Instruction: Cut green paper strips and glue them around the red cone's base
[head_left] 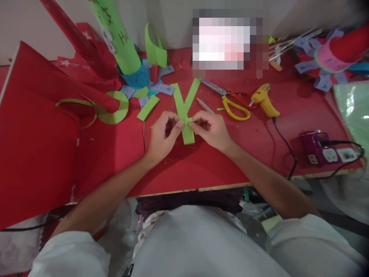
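Note:
A lime-green strip piece in a Y shape point(188, 136) lies over the red tabletop in front of me; it looks like foam sheet or thick paper. At the fork's stem, my left hand point(163, 132) pinches its left edge between thumb and finger. From the opposite side my right hand point(212, 129) pinches a small green tab by the same stem. Both hands are closed, and their fingertips partly hide the join. A loose green strip point(148, 108) rests left of the Y. Scissors point(236, 109) with yellow and red handles lie beyond my right hand, beside a white stick point(205, 105).
A yellow glue gun point(265, 100) with a black cord lies on the right, near a purple power adapter point(314, 148). Behind stand a green tube point(119, 38) in a blue base and a red-and-pink piece point(331, 57). A red board point(37, 134) leans up at left.

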A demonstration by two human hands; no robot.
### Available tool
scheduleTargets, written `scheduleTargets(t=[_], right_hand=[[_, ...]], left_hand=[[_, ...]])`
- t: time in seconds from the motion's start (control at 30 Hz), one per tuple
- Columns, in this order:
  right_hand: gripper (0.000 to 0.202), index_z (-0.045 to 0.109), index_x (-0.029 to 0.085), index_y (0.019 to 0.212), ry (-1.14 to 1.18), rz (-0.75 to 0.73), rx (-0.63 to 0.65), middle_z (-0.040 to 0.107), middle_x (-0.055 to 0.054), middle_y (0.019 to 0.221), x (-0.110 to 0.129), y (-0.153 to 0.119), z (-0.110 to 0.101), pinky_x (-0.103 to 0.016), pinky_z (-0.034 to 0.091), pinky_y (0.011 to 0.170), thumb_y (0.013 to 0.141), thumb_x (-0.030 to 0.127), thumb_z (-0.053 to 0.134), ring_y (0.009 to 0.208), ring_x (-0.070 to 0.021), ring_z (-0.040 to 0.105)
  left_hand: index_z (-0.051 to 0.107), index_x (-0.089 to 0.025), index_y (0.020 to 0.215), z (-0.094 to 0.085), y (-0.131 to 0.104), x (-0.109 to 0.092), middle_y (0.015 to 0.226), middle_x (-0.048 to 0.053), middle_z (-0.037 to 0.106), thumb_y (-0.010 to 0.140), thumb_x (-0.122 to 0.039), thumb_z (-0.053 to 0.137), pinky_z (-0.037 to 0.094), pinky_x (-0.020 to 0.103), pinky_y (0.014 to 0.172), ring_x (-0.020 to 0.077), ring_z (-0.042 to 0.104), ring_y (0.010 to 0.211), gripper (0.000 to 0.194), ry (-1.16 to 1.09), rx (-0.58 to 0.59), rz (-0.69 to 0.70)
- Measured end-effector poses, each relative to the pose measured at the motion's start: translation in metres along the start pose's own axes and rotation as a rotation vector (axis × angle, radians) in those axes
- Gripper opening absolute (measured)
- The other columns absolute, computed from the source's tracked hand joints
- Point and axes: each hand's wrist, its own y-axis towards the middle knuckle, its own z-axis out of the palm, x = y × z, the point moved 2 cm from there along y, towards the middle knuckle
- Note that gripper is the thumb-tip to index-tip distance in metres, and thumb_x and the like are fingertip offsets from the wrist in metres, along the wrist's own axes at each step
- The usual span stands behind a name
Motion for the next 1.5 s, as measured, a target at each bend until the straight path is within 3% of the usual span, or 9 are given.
scheduleTargets(t=[0.2,0.4,0.57,0.67,0.8,1.13,1.23,1.37,1.5], right_hand=[[0.047,0.054,0.026,0.080,0.179,0.143,-0.034,0.066,0.004,0.061,-0.003,-0.001,-0.003,-0.029,0.048,0.047,0.092,0.067,0.074,0.046,-0.0120,0.056],[0.050,0.061,0.024,0.075,0.070,0.087,0.002,0.059,0.004,0.062,-0.004,0.002,-0.001,-0.032,0.052,0.058,0.085,0.068,0.080,0.054,-0.0119,0.050],[0.048,0.062,0.023,0.069,0.082,0.111,0.007,0.061,0.003,0.062,-0.013,0.000,0.000,-0.030,0.044,0.050,0.087,0.063,0.081,0.051,-0.0122,0.052],[0.046,0.062,0.023,0.070,0.110,0.115,-0.042,0.064,0.003,0.063,-0.014,-0.001,-0.002,-0.029,0.045,0.049,0.088,0.060,0.082,0.049,-0.0116,0.055],[0.050,0.060,0.023,0.070,0.211,0.167,-0.143,0.065,0.003,0.063,-0.016,0.001,-0.003,-0.026,0.046,0.045,0.084,0.065,0.083,0.046,-0.0098,0.055],[0.053,0.053,0.025,0.072,0.296,0.166,-0.383,0.060,0.005,0.064,-0.020,0.006,-0.014,-0.024,0.046,0.043,0.082,0.068,0.084,0.048,-0.0093,0.053],[0.052,0.055,0.025,0.072,0.257,0.149,-0.348,0.060,0.004,0.064,-0.019,0.006,-0.017,-0.026,0.047,0.044,0.083,0.067,0.084,0.048,-0.0099,0.053],[0.051,0.059,0.024,0.072,0.134,0.131,-0.147,0.062,0.003,0.064,-0.014,0.004,-0.010,-0.029,0.050,0.049,0.085,0.069,0.080,0.050,-0.0121,0.055],[0.053,0.059,0.024,0.069,0.051,0.100,-0.012,0.059,0.004,0.062,-0.010,0.000,-0.002,-0.033,0.054,0.058,0.086,0.070,0.079,0.054,-0.0136,0.055]], left_hand=[[0.053,-0.021,0.081,0.002,0.005,0.006,0.074,-0.003,0.051,0.101,-0.037,0.068,0.037,0.030,0.065,0.0120,0.046,0.067,0.029,0.072,0.122,0.072],[0.053,-0.021,0.082,0.002,0.004,-0.001,0.086,0.001,0.053,0.099,-0.025,0.065,0.038,0.031,0.070,0.0145,0.050,0.077,0.021,0.146,0.104,0.101],[0.046,-0.021,0.076,0.005,0.004,0.002,0.075,-0.002,0.045,0.099,-0.026,0.063,0.035,0.031,0.066,0.0138,0.044,0.069,0.029,0.157,0.150,0.086],[0.042,-0.021,0.072,0.006,0.004,0.004,0.071,-0.003,0.042,0.098,-0.026,0.064,0.032,0.030,0.064,0.0134,0.042,0.066,0.034,0.175,0.187,0.062],[0.041,-0.021,0.073,0.007,0.004,0.005,0.070,-0.004,0.042,0.097,-0.025,0.066,0.033,0.029,0.064,0.0132,0.043,0.066,0.035,0.179,0.150,0.057],[0.055,-0.020,0.081,0.003,0.003,0.006,0.078,0.000,0.058,0.102,-0.034,0.064,0.040,0.029,0.068,0.0137,0.052,0.072,0.027,0.124,0.110,-0.010],[0.059,-0.021,0.093,0.002,0.002,0.007,0.084,0.002,0.060,0.106,-0.051,0.056,0.041,0.029,0.065,0.0136,0.052,0.072,0.033,0.033,0.063,-0.083],[0.063,-0.022,0.118,0.004,0.002,0.007,0.102,0.005,0.069,0.100,-0.062,0.062,0.044,0.029,0.067,0.0142,0.057,0.076,0.044,-0.012,0.107,-0.078],[0.065,-0.020,0.086,0.006,0.003,0.007,0.079,0.001,0.061,0.098,-0.049,0.070,0.040,0.030,0.067,0.0141,0.051,0.071,0.031,0.121,0.187,0.035]])
